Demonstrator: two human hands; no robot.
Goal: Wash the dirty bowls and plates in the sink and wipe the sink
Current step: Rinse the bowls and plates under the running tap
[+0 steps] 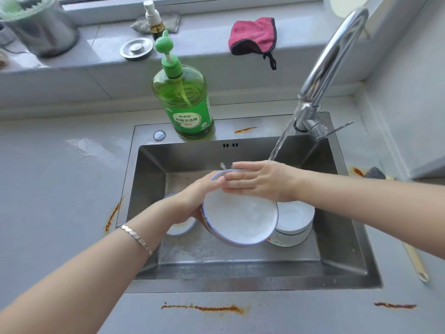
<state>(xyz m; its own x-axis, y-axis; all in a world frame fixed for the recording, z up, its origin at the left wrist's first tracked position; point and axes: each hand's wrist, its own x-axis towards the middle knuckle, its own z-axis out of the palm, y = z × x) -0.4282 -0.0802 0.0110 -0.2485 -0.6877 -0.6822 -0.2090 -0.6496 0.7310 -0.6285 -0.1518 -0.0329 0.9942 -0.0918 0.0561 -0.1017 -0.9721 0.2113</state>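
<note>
The stainless steel sink [337, 225] fills the middle of the view. The chrome faucet [337, 54] arches in from its back right corner, and water runs from it. A green dish-soap bottle [185, 102] stands on the sink's back ledge.

Over the basin a white bowl [240, 220] is held tilted, its inside facing the camera. A stack of white bowls [296, 218] sits just behind it on the right, and another bowl [180, 229] lies low on the left.

The left hand [199, 196] curls round the held bowl's left rim and carries it. The right hand [260, 182] is flat, its fingers straight and laid across the bowl's upper edge (the stream lands on its back).

The risk is the one-handed hold. A wet rim could slip and knock the crockery below, and water bouncing off the flat hand may spray the counter.
</note>
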